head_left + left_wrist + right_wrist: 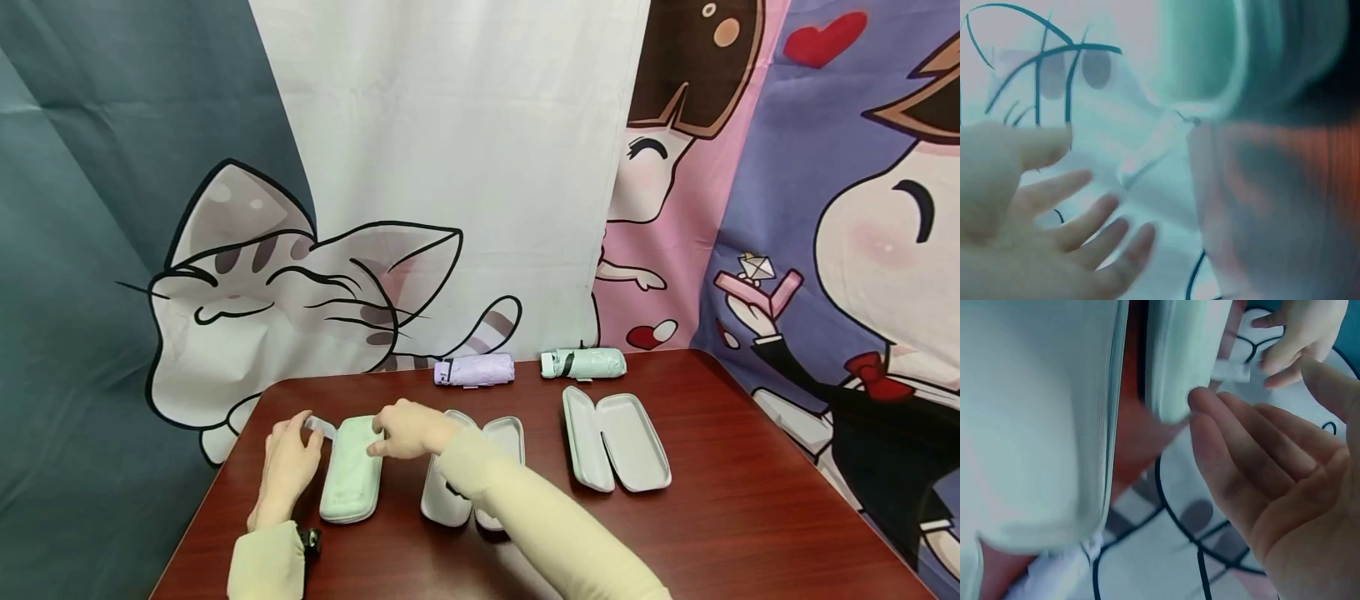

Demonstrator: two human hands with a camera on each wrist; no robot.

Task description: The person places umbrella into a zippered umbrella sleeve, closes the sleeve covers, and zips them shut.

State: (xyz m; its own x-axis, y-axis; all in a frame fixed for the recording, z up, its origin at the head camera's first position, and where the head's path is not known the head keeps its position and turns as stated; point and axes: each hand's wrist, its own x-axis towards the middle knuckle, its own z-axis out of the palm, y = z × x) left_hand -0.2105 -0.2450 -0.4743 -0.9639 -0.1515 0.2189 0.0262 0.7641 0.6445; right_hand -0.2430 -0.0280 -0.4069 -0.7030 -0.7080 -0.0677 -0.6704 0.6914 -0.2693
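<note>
A closed mint-green zip case [351, 475] lies on the left side of the table. A short pale strap [321, 427] sticks out from its far left corner; in the left wrist view the strap [1150, 153] looks translucent with a ribbed edge. My left hand [291, 460] is beside the strap, fingers spread and nothing in them. Over the far right edge of the case reaches my right hand [412, 429], its fingers fairly straight. In the right wrist view its fingertips are at the end of the case [1185, 356]; whether they touch it I cannot tell.
An open pale case [447, 496] lies under my right forearm, partly hidden. Another open case [636, 446] lies farther right. Along the back edge are a folded purple umbrella [476, 370] and a folded mint umbrella [588, 363]. A printed cloth [465, 150] hangs behind the table.
</note>
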